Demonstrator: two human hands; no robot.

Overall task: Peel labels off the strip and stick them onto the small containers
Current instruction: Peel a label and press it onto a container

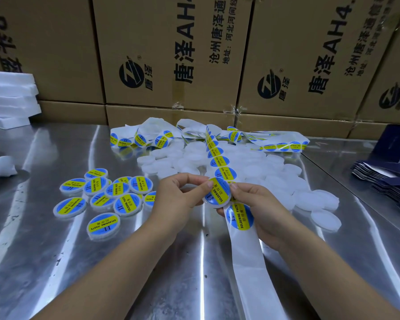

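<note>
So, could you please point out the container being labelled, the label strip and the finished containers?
container being labelled (pixel 218 192), head view, on its round label.
label strip (pixel 220 161), head view, on an unpeeled label.
finished containers (pixel 117 189), head view, on a middle container's label.

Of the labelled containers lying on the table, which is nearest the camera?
The lone labelled container at the group's near edge, lying apart in front; every other labelled one on the table clusters farther back.
</note>
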